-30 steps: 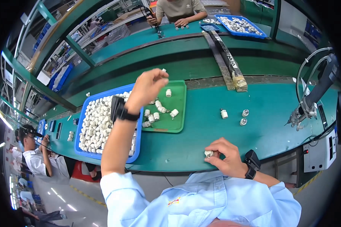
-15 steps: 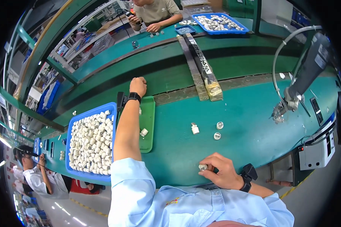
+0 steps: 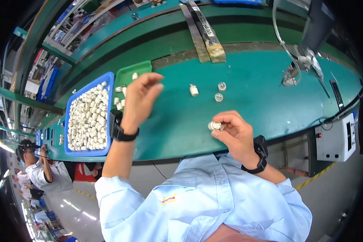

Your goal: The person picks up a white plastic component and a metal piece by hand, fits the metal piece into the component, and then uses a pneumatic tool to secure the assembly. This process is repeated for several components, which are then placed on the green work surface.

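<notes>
My right hand pinches a small round white part between thumb and fingertips, above the near edge of the green bench. Over the bench to its left, my left hand is raised with thumb and fingers apart and nothing visible in them. Behind it, partly covered by the hand, lies a green tray with several white parts. Left of that, a blue tray is heaped with white cylindrical parts. Beyond my right hand lie one white part and two round clear-looking pieces.
A taped pair of long bars juts toward me at the back. To the right stand a grey jointed arm with a hose and a white box beside the bench. Another person works at the far left.
My left hand has come back from beyond the green tray toward me, and its fingers have spread. My right hand still holds its small part. The view has tilted downward.
</notes>
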A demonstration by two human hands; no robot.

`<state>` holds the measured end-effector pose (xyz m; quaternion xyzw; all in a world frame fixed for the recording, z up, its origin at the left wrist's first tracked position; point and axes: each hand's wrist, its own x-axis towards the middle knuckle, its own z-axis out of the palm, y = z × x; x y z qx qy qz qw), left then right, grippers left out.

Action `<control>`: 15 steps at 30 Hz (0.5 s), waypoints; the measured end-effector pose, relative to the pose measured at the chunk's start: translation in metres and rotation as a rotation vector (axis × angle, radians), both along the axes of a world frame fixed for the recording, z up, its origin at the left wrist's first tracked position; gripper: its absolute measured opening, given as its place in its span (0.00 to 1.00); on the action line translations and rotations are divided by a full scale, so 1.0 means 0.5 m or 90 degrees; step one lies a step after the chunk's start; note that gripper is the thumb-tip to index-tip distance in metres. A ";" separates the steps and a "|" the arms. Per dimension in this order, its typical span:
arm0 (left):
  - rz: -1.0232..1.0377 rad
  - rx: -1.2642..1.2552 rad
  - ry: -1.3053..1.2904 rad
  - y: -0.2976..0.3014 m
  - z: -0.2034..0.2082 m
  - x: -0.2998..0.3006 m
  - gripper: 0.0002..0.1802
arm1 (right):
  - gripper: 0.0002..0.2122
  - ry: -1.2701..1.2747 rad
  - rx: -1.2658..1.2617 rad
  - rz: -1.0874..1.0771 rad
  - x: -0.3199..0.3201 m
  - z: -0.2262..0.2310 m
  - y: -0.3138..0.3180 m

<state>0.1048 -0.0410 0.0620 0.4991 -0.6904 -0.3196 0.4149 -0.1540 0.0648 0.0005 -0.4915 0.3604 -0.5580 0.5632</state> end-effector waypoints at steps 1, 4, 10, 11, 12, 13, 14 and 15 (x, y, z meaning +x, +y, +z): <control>-0.082 0.067 0.085 0.040 0.003 -0.035 0.13 | 0.13 -0.011 -0.026 -0.007 -0.003 0.002 0.001; -0.196 0.163 0.161 0.125 0.006 -0.120 0.17 | 0.13 -0.036 -0.084 -0.019 -0.010 0.007 0.003; -0.372 -0.025 -0.014 0.126 -0.011 -0.174 0.23 | 0.13 -0.186 0.008 0.022 -0.027 0.006 0.010; -0.378 -0.020 -0.014 0.122 -0.014 -0.180 0.23 | 0.13 -0.209 0.016 0.022 -0.028 0.007 0.008; -0.364 -0.030 -0.006 0.118 -0.018 -0.186 0.23 | 0.13 -0.210 0.019 0.016 -0.031 0.006 0.007; -0.349 -0.041 0.001 0.114 -0.022 -0.191 0.23 | 0.13 -0.202 0.008 0.009 -0.035 0.005 0.007; -0.333 -0.053 0.007 0.108 -0.024 -0.195 0.23 | 0.12 -0.195 -0.005 0.003 -0.038 0.004 0.003; -0.338 -0.051 0.007 0.101 -0.026 -0.196 0.23 | 0.12 -0.187 -0.019 -0.003 -0.040 0.004 0.000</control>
